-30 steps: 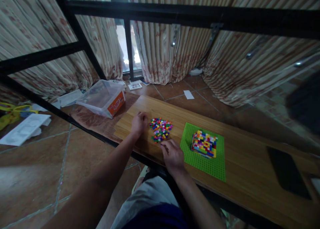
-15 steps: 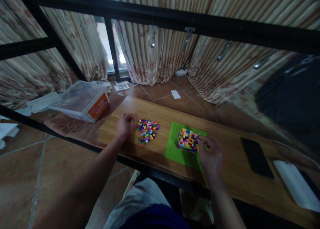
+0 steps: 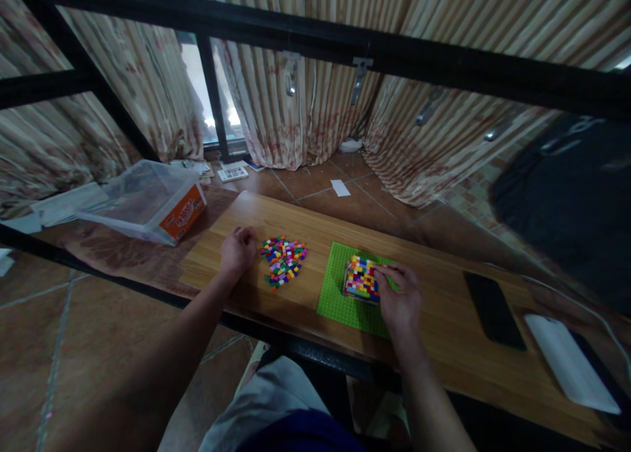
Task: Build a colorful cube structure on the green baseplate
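A block of multicoloured toy bricks stands on the green baseplate, toward its right side. My right hand is at the right edge of that block, thumb and fingers pinched together at its top; whatever they pinch is too small or hidden to make out. To the left, a heap of small loose bricks in many colours lies on the wooden table. My left hand rests on the tabletop just left of the heap, its fingers curled closed, and I cannot see what is inside them.
A black phone-like slab and a white oblong object lie at the table's right. On the floor to the left stands a clear plastic bin with an orange label. A black metal rail crosses above the table.
My right hand has moved from the loose heap to the brick block on the baseplate. My left hand has stayed beside the heap. The view has turned to the right.
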